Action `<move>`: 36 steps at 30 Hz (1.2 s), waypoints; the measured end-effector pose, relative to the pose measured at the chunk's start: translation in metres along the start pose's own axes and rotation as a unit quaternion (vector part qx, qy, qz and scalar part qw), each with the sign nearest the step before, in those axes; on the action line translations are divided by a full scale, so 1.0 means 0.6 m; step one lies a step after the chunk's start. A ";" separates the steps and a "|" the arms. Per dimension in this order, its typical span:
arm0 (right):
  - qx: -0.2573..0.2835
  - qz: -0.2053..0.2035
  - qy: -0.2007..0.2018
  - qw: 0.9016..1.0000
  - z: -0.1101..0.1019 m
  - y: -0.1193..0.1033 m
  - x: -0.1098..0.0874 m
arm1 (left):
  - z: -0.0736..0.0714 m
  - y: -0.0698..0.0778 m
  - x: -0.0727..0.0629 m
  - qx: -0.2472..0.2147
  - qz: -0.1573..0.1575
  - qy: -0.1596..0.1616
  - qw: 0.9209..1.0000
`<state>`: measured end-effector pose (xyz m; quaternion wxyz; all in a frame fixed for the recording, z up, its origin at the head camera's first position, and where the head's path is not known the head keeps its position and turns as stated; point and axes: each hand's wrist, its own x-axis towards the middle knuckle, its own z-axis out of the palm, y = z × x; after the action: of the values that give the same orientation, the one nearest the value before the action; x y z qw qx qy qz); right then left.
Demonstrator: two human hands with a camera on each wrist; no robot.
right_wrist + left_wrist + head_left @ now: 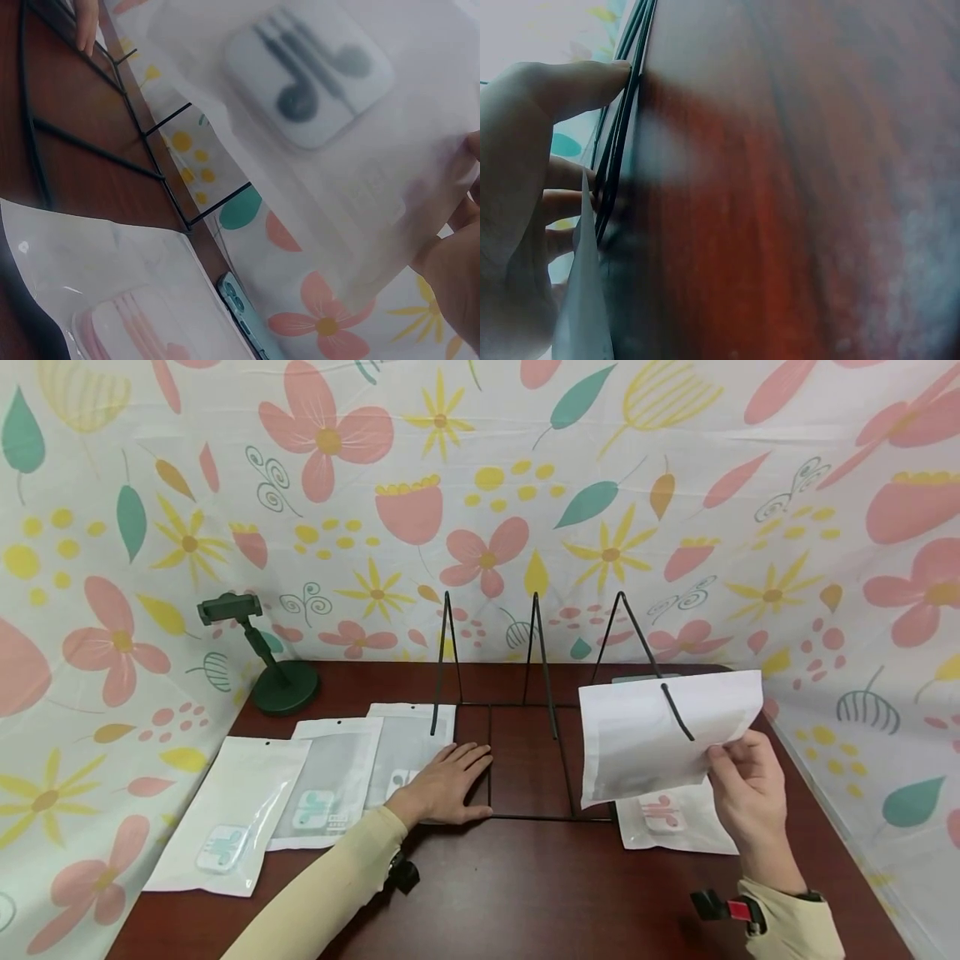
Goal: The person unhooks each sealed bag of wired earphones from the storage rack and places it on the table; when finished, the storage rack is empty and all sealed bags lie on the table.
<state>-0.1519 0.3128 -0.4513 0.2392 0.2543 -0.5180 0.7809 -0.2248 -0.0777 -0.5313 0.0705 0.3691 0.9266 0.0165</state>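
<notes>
My right hand point(750, 785) pinches the lower right edge of a white earphone pouch point(652, 735). The tip of the right-hand prong point(678, 714) of a black wire display rack point(536, 817) passes through the hole near the pouch's top edge. White earphones in a square case point(307, 82) show through the pouch in the right wrist view. Fingers spread, my left hand point(446, 783) rests on the left side of the rack's base; its thumb touches the wire in the left wrist view. Beneath the held pouch lies another pouch with a pink-looking case point(663, 812).
Three pouches lie overlapping at the left: one outermost point(255, 785), one in the middle point(341, 760), one beside the rack point(408, 735). A dark green phone stand point(285, 687) stands at the back left. A phone point(244, 319) lies behind the right-hand pouch. Flowered cloth point(487, 468) surrounds the table.
</notes>
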 end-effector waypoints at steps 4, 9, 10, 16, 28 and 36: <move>-0.003 -0.007 -0.005 1.000 0.002 -0.003 0.000 | -0.001 0.000 0.000 0.001 -0.001 -0.001 1.000; 0.012 -0.013 -0.017 1.000 0.004 -0.007 -0.003 | -0.002 -0.001 0.001 0.001 0.002 0.000 1.000; 0.014 -0.013 -0.018 1.000 0.005 -0.008 -0.004 | -0.001 -0.001 0.002 0.001 0.003 0.000 1.000; 0.019 -0.014 -0.021 0.999 0.005 -0.012 -0.008 | -0.001 -0.001 0.001 0.000 0.002 0.000 1.000; 0.012 -0.004 -0.019 1.000 0.005 -0.025 -0.017 | -0.003 0.002 -0.001 -0.004 0.003 0.004 1.000; 0.004 -0.005 -0.024 1.000 0.007 -0.032 -0.021 | 0.000 0.001 -0.001 -0.005 0.002 0.006 1.000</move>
<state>-0.1293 0.3145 -0.4449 0.2292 0.2766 -0.5194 0.7754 -0.2241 -0.0779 -0.5314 0.0670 0.3709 0.9260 0.0233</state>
